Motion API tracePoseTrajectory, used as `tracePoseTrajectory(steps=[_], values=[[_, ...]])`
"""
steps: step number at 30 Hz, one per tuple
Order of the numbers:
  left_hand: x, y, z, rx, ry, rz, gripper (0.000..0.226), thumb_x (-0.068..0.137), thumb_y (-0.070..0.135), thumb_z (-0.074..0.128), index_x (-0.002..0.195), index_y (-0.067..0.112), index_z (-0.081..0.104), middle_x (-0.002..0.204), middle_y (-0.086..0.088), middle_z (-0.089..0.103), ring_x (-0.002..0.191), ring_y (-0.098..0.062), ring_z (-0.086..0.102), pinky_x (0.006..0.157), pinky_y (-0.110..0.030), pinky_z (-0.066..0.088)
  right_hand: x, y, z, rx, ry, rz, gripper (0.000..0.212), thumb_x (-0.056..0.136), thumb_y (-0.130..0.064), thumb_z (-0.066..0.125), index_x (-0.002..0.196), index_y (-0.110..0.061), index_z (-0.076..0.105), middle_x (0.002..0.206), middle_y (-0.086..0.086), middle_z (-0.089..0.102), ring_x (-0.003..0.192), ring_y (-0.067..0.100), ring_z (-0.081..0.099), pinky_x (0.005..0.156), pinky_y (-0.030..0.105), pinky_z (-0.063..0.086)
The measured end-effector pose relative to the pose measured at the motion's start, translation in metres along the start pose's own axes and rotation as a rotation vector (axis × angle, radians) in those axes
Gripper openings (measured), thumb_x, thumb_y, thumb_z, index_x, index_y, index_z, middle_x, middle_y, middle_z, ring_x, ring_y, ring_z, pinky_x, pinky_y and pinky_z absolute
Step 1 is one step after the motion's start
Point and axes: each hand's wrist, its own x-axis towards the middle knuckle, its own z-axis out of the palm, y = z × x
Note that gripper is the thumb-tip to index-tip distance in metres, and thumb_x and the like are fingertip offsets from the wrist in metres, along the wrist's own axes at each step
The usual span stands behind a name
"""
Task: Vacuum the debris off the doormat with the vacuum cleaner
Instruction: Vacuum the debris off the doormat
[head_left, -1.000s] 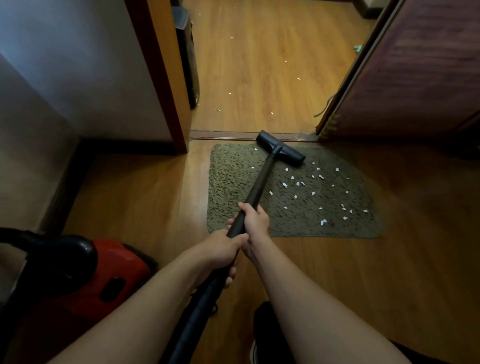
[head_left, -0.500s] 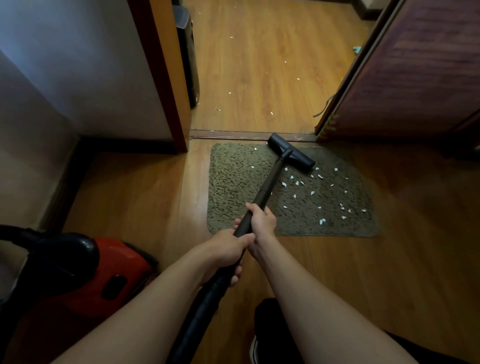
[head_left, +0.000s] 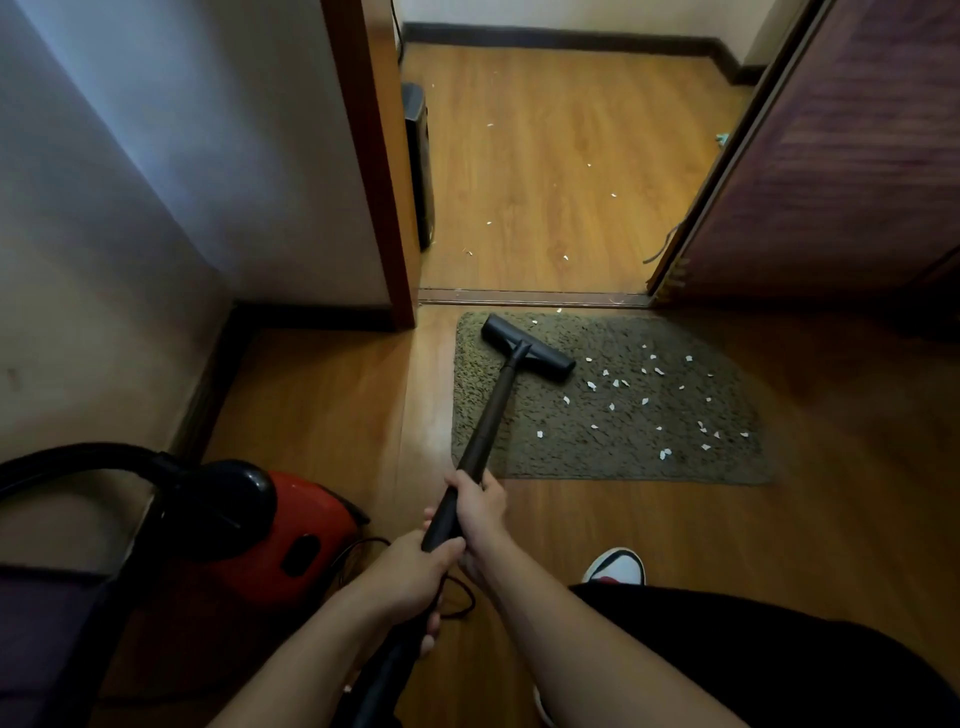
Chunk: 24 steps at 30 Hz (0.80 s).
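On the wooden floor (head_left: 857, 519) just inside a doorway, a brownish-green doormat (head_left: 597, 447) is lying flat with its far edge near the metal threshold strip (head_left: 530, 298). The black floor nozzle (head_left: 527, 348) of the vacuum cleaner is sitting on the mat's far left corner, angled across it, with the black wand (head_left: 491, 418) running back from it toward the person. The right hand (head_left: 480, 506) is wrapping around the wand just this side of the mat's near edge, fingers curled tight about it. The left hand (head_left: 415, 577) is gripping lower down, closed around the wand where it is meeting the black hose (head_left: 379, 686). Small white paper scraps (head_left: 644, 400) are lying scattered over the mat's middle and right part, apart from the nozzle; a few more are dotting the floor beyond the threshold. The red canister body (head_left: 291, 535) of the cleaner is resting on the floor to the left, near the left forearm, with a dark cord (head_left: 457, 597) looping beside it. A white shoe (head_left: 615, 566) is showing beside the right forearm.
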Motion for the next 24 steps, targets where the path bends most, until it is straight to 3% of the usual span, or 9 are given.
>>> tracePoseTrajectory(steps=[4, 8, 13, 18, 24], values=[[-0.021, -0.026, 0.001, 0.031, -0.003, -0.009, 0.023, 0.103, 0.036, 0.046, 0.114, 0.016, 0.049, 0.061, -0.007, 0.051, 0.038, -0.015, 0.050, 0.040, -0.024, 0.043, -0.029, 0.022, -0.003, 0.005, -0.006, 0.012, 0.019, 0.101, -0.012, 0.062, 0.119, -0.008, 0.057, 0.077, 0.017, 0.064, 0.045, 0.021, 0.066, 0.043, 0.029, 0.053], [-0.037, -0.050, -0.002, 0.026, -0.008, -0.004, 0.022, 0.103, 0.034, 0.047, 0.110, 0.013, 0.050, 0.054, -0.005, 0.051, 0.038, -0.016, 0.050, 0.041, -0.025, 0.042, -0.051, 0.043, -0.001, 0.021, -0.016, 0.005, 0.010, 0.100, -0.012, 0.063, 0.109, -0.015, 0.059, 0.082, 0.018, 0.063, 0.049, 0.024, 0.065, 0.045, 0.031, 0.055], [-0.051, -0.063, -0.003, 0.032, 0.002, -0.011, 0.023, 0.103, 0.034, 0.047, 0.118, 0.016, 0.047, 0.059, -0.006, 0.052, 0.038, -0.016, 0.050, 0.038, -0.025, 0.043, -0.065, 0.055, -0.001, 0.015, -0.045, 0.019, 0.013, 0.101, -0.013, 0.062, 0.113, -0.019, 0.057, 0.079, 0.015, 0.064, 0.045, 0.018, 0.065, 0.043, 0.028, 0.053], [-0.037, -0.047, 0.002, 0.001, 0.008, 0.001, 0.022, 0.103, 0.036, 0.046, 0.114, 0.018, 0.051, 0.058, -0.005, 0.050, 0.039, -0.015, 0.049, 0.041, -0.026, 0.043, -0.044, 0.042, -0.001, -0.012, -0.026, -0.003, 0.016, 0.100, -0.013, 0.063, 0.115, -0.013, 0.060, 0.081, 0.015, 0.063, 0.049, 0.022, 0.066, 0.047, 0.032, 0.056], [0.003, 0.000, 0.003, 0.015, -0.010, 0.001, 0.024, 0.103, 0.041, 0.045, 0.117, 0.022, 0.048, 0.054, -0.006, 0.053, 0.039, -0.019, 0.050, 0.043, -0.026, 0.046, 0.002, -0.001, -0.003, -0.023, 0.010, -0.027, 0.017, 0.101, -0.010, 0.060, 0.116, -0.006, 0.057, 0.076, 0.015, 0.061, 0.040, 0.018, 0.063, 0.039, 0.026, 0.051]])
